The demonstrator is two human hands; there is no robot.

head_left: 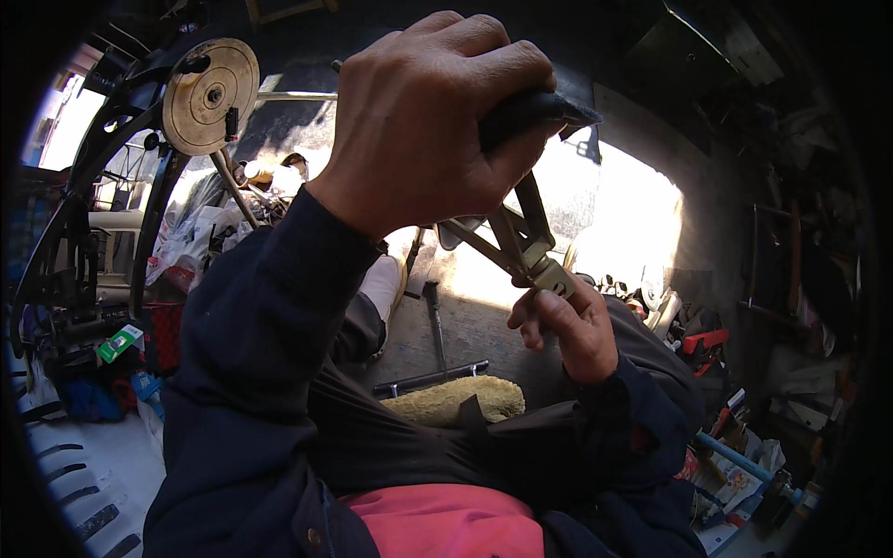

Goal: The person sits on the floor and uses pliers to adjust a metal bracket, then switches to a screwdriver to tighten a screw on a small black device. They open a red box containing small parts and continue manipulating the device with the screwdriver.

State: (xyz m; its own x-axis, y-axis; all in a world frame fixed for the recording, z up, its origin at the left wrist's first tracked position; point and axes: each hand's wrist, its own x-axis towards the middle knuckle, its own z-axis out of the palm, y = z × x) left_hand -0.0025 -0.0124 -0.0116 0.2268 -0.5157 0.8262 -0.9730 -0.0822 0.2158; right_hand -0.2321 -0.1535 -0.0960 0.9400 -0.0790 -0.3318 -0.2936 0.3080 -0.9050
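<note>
Raised high in front of me, my left hand [437, 121] is closed round a dark, flat-edged piece [530, 116], most of it hidden by the fingers and palm. Below it hangs a folding metal linkage [507, 237] of several crossed bars, ending in a brass-coloured block [551, 276]. My right hand [577, 325] is lower and to the right, its thumb and fingers closed on that block. Whether the dark piece and the linkage are joined is hidden behind my left hand.
A black-framed machine with a round wheel [212, 97] stands at the left, beside plastic bags [191, 246]. Near my lap lie a yellowish fuzzy pad [456, 400] and a dark bar [433, 376]. A thin-shafted tool [434, 321] stands beyond them. Clutter fills the right side, including a blue tube [735, 456].
</note>
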